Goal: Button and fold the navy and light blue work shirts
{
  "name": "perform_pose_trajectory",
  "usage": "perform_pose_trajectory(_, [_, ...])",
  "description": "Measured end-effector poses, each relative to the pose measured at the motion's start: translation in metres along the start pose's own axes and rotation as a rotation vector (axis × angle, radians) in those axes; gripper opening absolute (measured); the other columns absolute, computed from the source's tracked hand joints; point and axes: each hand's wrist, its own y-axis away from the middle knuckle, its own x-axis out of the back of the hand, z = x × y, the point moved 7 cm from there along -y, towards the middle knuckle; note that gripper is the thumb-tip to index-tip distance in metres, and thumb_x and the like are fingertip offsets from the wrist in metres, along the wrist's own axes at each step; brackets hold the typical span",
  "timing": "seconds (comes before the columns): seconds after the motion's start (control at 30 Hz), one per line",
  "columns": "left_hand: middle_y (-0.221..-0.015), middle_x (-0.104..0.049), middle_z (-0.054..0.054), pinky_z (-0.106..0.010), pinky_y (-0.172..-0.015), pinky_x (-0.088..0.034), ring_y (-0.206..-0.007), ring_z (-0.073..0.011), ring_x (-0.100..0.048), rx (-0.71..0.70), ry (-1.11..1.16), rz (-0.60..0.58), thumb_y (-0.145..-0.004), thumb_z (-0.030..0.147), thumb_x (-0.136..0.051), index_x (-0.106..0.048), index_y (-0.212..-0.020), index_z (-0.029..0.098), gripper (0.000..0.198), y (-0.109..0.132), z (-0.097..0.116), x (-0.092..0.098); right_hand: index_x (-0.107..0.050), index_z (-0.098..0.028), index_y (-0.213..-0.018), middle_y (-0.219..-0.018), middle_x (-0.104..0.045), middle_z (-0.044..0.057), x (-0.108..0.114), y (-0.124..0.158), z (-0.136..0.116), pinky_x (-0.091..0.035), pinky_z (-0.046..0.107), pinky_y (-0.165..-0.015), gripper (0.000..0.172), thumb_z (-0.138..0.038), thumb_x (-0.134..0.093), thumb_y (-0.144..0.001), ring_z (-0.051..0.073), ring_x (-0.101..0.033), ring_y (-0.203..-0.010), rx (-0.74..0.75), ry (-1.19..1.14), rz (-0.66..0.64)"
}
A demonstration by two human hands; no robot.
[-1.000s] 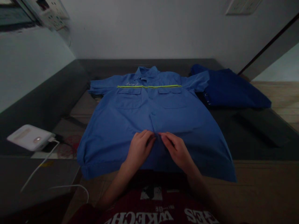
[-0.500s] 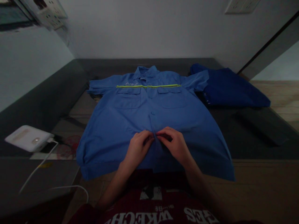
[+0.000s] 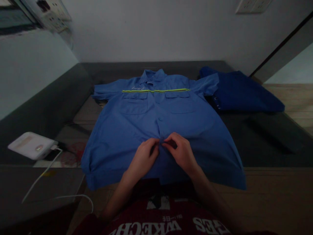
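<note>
Head view: a short-sleeved blue shirt point(image 3: 171, 122) is seen spread front up in the middle of the frame, its collar point(image 3: 160, 75) toward the top and its hem toward the bottom. The front edge is pinched at lower centre by both hands. By the left hand point(image 3: 146, 155), the cloth is gripped between thumb and forefinger, the other fingers being curled in. By the right hand point(image 3: 182, 151), the edge is met from the other side, thumb and forefinger brought together at the tips with a small gap left behind them. The fingertips of the two hands are nearly touching; whether a button is held between them cannot be told.

The chest is crossed by a yellow-green stripe point(image 3: 171, 90), with a flapped pocket set below it on each side. At right, a darker blue cloth point(image 3: 246, 93) is lying beside the sleeve, partly overlapped by it, on a dark surface point(image 3: 251, 155). At lower left, a white device point(image 3: 31, 145) is joined to a white cable point(image 3: 40, 178). A dark red top point(image 3: 137, 213) with white lettering is seen at the bottom edge.
</note>
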Motion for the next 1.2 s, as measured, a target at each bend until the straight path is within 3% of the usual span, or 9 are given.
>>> perform_pose_trajectory(0.17, [-0.086, -0.065, -0.005, -0.031, -0.074, -0.044, -0.081, -0.0185, -0.060, 0.014, -0.105, 0.015, -0.096, 0.029, -0.039, -0.060, -0.085, 0.019, 0.026, -0.006, 0.005, 0.002, -0.059, -0.021, -0.076, -0.078, -0.062, 0.002, -0.004, 0.004, -0.006, -0.045, 0.026, -0.068, 0.011, -0.015, -0.057, -0.085, 0.016, -0.059, -0.074, 0.061, 0.150, 0.006])
perform_pose_trajectory(0.3, [-0.080, -0.060, -0.003, -0.030, -0.070, -0.039, -0.076, -0.0171, -0.057, -0.001, -0.255, 0.005, -0.095, 0.026, -0.041, -0.055, -0.072, 0.018, 0.028, -0.012, 0.006, -0.001, -0.058, -0.021, -0.074, -0.079, -0.062, 0.003, -0.005, 0.006, -0.013, -0.045, 0.027, -0.072, 0.016, -0.015, -0.053, -0.088, 0.017, -0.059, -0.077, 0.120, 0.229, 0.019])
perform_pose_trajectory(0.67, [-0.069, -0.049, 0.002, -0.025, -0.062, -0.037, -0.066, -0.0128, -0.047, 0.038, 0.096, 0.117, -0.090, 0.027, -0.046, -0.048, -0.069, 0.019, 0.023, -0.015, -0.006, 0.004, -0.064, -0.020, -0.079, -0.081, -0.063, 0.004, 0.000, 0.006, -0.018, -0.048, 0.028, -0.076, 0.016, -0.016, -0.053, -0.089, 0.017, -0.061, -0.080, 0.158, 0.121, 0.068])
perform_pose_trajectory(0.83, [-0.068, -0.049, 0.002, -0.025, -0.062, -0.038, -0.066, -0.0128, -0.046, 0.056, 0.172, 0.118, -0.090, 0.031, -0.048, -0.050, -0.071, 0.018, 0.023, -0.015, -0.008, 0.005, -0.067, -0.021, -0.091, -0.083, -0.065, 0.004, 0.003, 0.006, -0.019, -0.050, 0.028, -0.075, 0.012, -0.020, -0.055, -0.090, 0.017, -0.062, -0.079, 0.167, 0.082, 0.099])
perform_pose_trajectory(1.0, [-0.068, -0.049, 0.002, -0.025, -0.063, -0.037, -0.066, -0.0128, -0.046, 0.044, 0.218, 0.157, -0.090, 0.033, -0.048, -0.050, -0.069, 0.018, 0.025, -0.013, -0.009, 0.005, -0.069, -0.019, -0.090, -0.081, -0.066, 0.005, 0.004, 0.009, -0.023, -0.051, 0.029, -0.076, 0.012, -0.021, -0.057, -0.090, 0.018, -0.062, -0.078, 0.236, 0.100, 0.147])
perform_pose_trajectory(1.13, [-0.067, -0.048, 0.002, -0.024, -0.062, -0.037, -0.065, -0.0127, -0.045, 0.054, 0.273, 0.156, -0.089, 0.035, -0.050, -0.050, -0.069, 0.018, 0.026, -0.013, -0.009, 0.006, -0.068, -0.020, -0.105, -0.084, -0.067, 0.005, 0.005, 0.010, -0.023, -0.051, 0.029, -0.075, 0.019, -0.023, -0.058, -0.089, 0.018, -0.063, -0.079, 0.231, 0.116, 0.177])
perform_pose_trajectory(1.2, [-0.067, -0.049, 0.002, -0.024, -0.062, -0.037, -0.066, -0.0128, -0.046, 0.068, 0.296, 0.135, -0.089, 0.035, -0.050, -0.051, -0.070, 0.018, 0.026, -0.014, -0.009, 0.006, -0.069, -0.020, -0.102, -0.082, -0.066, 0.005, 0.005, 0.010, -0.024, -0.051, 0.029, -0.074, 0.018, -0.023, -0.056, -0.090, 0.017, -0.062, -0.078, 0.251, 0.113, 0.180])
